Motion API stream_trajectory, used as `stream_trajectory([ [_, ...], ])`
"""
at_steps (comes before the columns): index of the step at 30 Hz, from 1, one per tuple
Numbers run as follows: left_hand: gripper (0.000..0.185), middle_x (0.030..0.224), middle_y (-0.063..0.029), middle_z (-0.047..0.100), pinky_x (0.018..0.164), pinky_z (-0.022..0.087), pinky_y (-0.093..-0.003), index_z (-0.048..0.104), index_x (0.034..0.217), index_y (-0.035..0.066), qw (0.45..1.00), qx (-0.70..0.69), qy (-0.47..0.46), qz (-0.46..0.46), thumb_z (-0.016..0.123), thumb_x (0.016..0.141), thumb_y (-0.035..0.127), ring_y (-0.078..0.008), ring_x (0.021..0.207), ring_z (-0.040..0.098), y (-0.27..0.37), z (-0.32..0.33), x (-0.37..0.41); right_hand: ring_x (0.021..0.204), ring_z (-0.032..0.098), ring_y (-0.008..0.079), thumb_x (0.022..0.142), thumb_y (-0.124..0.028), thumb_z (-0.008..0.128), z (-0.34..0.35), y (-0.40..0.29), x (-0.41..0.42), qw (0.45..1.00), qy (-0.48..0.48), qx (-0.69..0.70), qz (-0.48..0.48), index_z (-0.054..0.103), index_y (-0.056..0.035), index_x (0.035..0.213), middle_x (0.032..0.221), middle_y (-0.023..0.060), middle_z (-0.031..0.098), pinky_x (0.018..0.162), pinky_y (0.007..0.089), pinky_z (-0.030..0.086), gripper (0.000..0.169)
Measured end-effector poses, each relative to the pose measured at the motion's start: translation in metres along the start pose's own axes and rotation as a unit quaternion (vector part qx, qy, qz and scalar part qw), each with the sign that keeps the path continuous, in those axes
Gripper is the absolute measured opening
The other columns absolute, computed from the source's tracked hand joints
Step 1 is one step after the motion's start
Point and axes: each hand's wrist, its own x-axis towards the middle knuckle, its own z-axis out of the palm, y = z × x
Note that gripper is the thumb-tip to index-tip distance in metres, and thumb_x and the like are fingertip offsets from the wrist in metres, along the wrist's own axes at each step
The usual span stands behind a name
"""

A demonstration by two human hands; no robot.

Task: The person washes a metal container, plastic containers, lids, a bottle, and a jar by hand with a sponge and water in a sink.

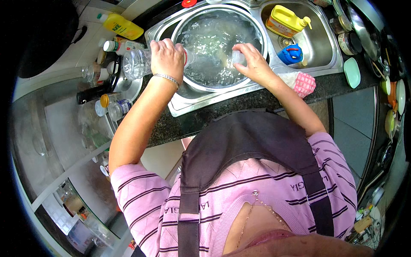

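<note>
My left hand [167, 62] is wrapped around a large clear plastic bottle [135, 65] with a red ring at its neck. The bottle lies on its side in the air, its neck over the rim of a round metal basin [264, 38]. Cloudy water [213, 41] with a rippled, glinting surface fills the basin, which sits in the left sink bowl. Between the thumb and fingers of my right hand [255, 64] is a small translucent plastic cup [237, 57], held above the water. Whether liquid is leaving the bottle cannot be made out.
The right sink bowl [321, 48] holds a yellow pump jug [285, 21] and a blue bottle [290, 54]. A pink-and-white cloth [303, 84] and a pale green dish [352, 73] lie on the counter [192, 123]. Leftward are a yellow detergent bottle [120, 26] and several jars [115, 110].
</note>
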Motion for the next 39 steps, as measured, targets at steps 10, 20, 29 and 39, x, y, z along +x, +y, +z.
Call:
stream_trajectory([
  [10,0.020,0.089,-0.0104,0.053,0.090,0.033,-0.0398,0.057,0.097,0.013,0.999,0.034,-0.001,0.019,0.053,0.078,0.016,-0.0258,0.091,0.053,0.003,-0.007,0.011,0.106,0.050,0.0335,0.073,-0.014,0.064,0.000,0.009,-0.003,1.000,-0.011,-0.003,0.009,0.050,-0.0106,0.111,0.108,0.0145,0.050,0.091,0.0412,0.042,0.041],
  [20,0.024,0.094,-0.0111,0.055,0.083,0.039,-0.0389,0.058,0.103,0.015,0.992,-0.070,-0.101,0.037,0.054,0.079,0.018,-0.0251,0.090,0.056,0.020,0.050,-0.007,0.105,0.051,0.0328,0.073,-0.015,0.064,0.005,0.004,0.001,0.999,-0.038,0.015,0.009,0.052,-0.0101,0.113,0.109,0.0146,0.051,0.091,0.0386,0.042,0.041],
  [29,0.070,0.104,-0.0168,0.063,0.084,0.047,-0.0302,0.049,0.125,0.000,0.468,-0.861,-0.192,0.040,0.078,0.067,0.027,-0.0208,0.094,0.061,-0.009,0.047,-0.028,0.100,0.055,0.0295,0.072,-0.014,0.067,-0.006,-0.004,0.007,0.999,-0.007,0.043,0.027,0.054,-0.0081,0.112,0.104,0.0141,0.054,0.088,0.0359,0.044,0.042],
  [39,0.062,0.099,-0.0122,0.064,0.081,0.048,-0.0300,0.054,0.119,-0.001,0.492,-0.857,-0.152,-0.007,0.072,0.071,0.034,-0.0176,0.089,0.061,0.022,0.063,-0.049,0.101,0.053,0.0203,0.075,-0.012,0.066,-0.012,-0.014,0.014,0.998,-0.050,0.010,0.036,0.053,-0.0094,0.116,0.108,0.0079,0.053,0.074,0.0289,0.046,0.043],
])
